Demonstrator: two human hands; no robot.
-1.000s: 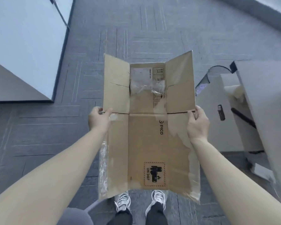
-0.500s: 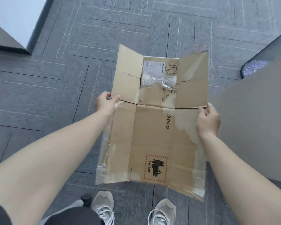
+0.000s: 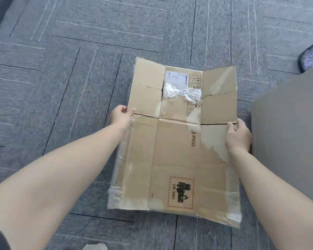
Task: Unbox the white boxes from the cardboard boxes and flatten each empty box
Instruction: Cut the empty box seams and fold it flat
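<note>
The person is holding a flattened cardboard box (image 3: 184,141) by its two side edges, low over the grey carpet-tile floor (image 3: 79,78). The left hand (image 3: 121,117) is pinching the left edge at the crease where the far flaps begin, thumb on top. The right hand (image 3: 238,135) is gripping the right edge at the same crease, fingers curled over the board. The box is lying nearly flat with its printed face up, loose clear tape (image 3: 182,92) bunched near the far middle; whether its near edge is touching the floor I cannot tell. A grey slab-like surface (image 3: 287,132) is standing just beside its right edge.

The step in hand seems to be setting the flat box down. Doing it well likely means lowering both sides evenly so the board is not twisting, keeping the right edge from catching on the grey surface, and pressing the two raised far flaps (image 3: 219,94) down, since they are angling upward and may spring back.
</note>
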